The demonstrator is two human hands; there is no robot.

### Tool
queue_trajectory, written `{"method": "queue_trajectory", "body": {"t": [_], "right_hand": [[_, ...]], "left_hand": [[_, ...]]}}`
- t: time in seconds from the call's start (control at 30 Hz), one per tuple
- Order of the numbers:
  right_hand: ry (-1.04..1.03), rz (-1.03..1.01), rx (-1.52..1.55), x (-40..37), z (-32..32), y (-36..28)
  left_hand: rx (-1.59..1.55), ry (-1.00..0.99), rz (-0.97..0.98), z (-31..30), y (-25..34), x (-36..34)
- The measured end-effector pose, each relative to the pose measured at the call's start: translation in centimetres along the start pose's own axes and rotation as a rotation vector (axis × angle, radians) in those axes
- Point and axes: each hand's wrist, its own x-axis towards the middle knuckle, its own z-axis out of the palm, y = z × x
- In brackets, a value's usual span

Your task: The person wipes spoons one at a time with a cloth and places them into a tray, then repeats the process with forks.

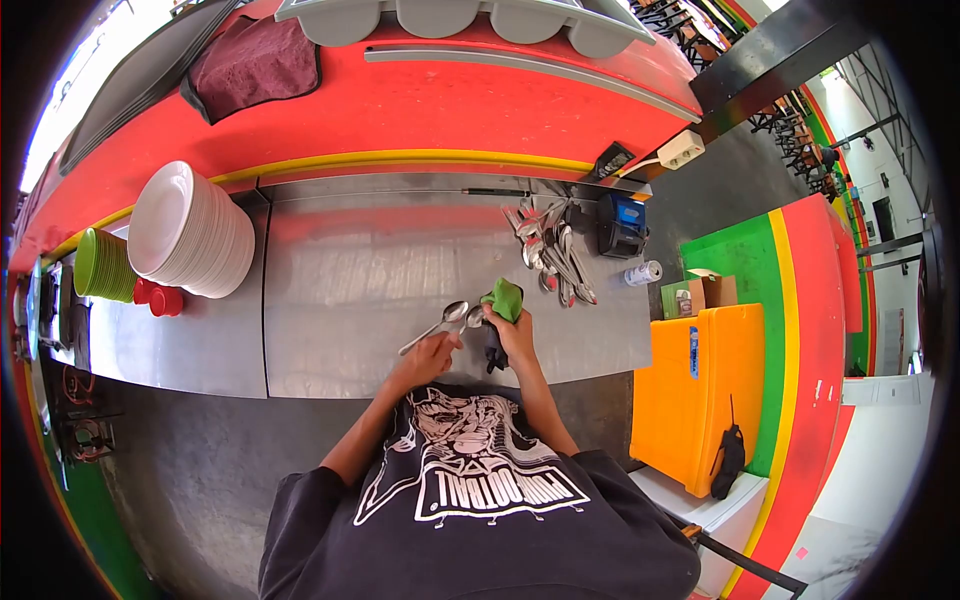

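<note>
My left hand (433,360) is closed around a metal spoon, whose bowl (474,317) points toward my right hand. Just beyond my left fingers, another spoon (454,312) lies slantwise over the steel table (340,270). A green cloth (505,299) is bunched in my right hand (517,338), close beside the held spoon's bowl. Dark fabric (494,352) hangs below that cloth, between my two hands. Farther off to the right, a loose pile of spoons and other cutlery (566,262) is spread on the steel.
White plates (170,225) stand stacked at left beside green dishes (100,266) and small red cups (165,300). At right are a blue-black device (622,228), a can (643,273) and an orange box (665,400). A red ledge (430,110) with a grey cutlery tray (440,18) borders the far side.
</note>
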Motion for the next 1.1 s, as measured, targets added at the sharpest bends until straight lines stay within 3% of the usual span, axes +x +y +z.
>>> {"method": "queue_trajectory", "body": {"t": [0.1, 0.2, 0.3, 0.37, 0.43, 0.5, 0.53, 0.63, 0.73, 0.83, 0.87, 0.97, 1.1], "right_hand": [[0.037, -0.077, -0.015, 0.0, 1.3, -1.7], [0.164, -0.089, 0.236, 0.3, 2.0, -3.2], [0.091, -0.185, 0.534, -0.6, 2.3, -5.2], [-0.021, -0.28, 0.277, -2.0, 3.5, -6.5], [0.074, -0.702, -0.468, -2.2, 4.2, -6.0], [0.12, -0.836, -0.653, -1.8, 5.0, -5.6], [0.136, -0.906, -0.744, -1.5, 5.3, -5.4], [0.077, -0.632, -0.826, -0.6, 5.1, -4.6], [0.108, -0.627, -0.783, 0.2, 5.1, -4.2], [0.09, -0.609, -0.728, 1.5, 4.6, -3.1], [0.086, -0.614, -0.703, 2.0, 4.3, -2.7], [0.174, -0.632, -0.665, 3.4, 3.7, -2.5], [0.481, -0.454, -0.705, 7.3, -1.6, -0.6]], "left_hand": [[0.124, 0.23, 0.378, 1.2, -1.4, 0.5], [-0.093, 0.183, 0.141, 1.3, -1.1, 0.5], [-0.164, 0.182, -0.041, 0.9, -0.2, 0.0], [-0.116, 0.206, 0.13, 1.4, -0.8, 0.2], [0.024, 0.274, 0.326, 2.5, -2.3, 0.8], [0.26, 0.405, 0.543, 3.6, -4.3, 1.5], [0.398, 0.405, 0.596, 3.1, -1.6, -0.2], [0.126, 0.278, 0.392, 2.3, 1.3, -1.3], [0.168, 0.233, 0.36, 1.8, 0.9, -1.8], [0.229, 0.291, 0.532, 1.9, -0.2, -1.3], [0.21, 0.274, 0.462, 2.0, -0.5, -1.4], [0.17, 0.25, 0.313, 2.1, 0.9, -2.5], [0.122, 0.252, 0.21, 1.9, 2.1, -4.2]]}}
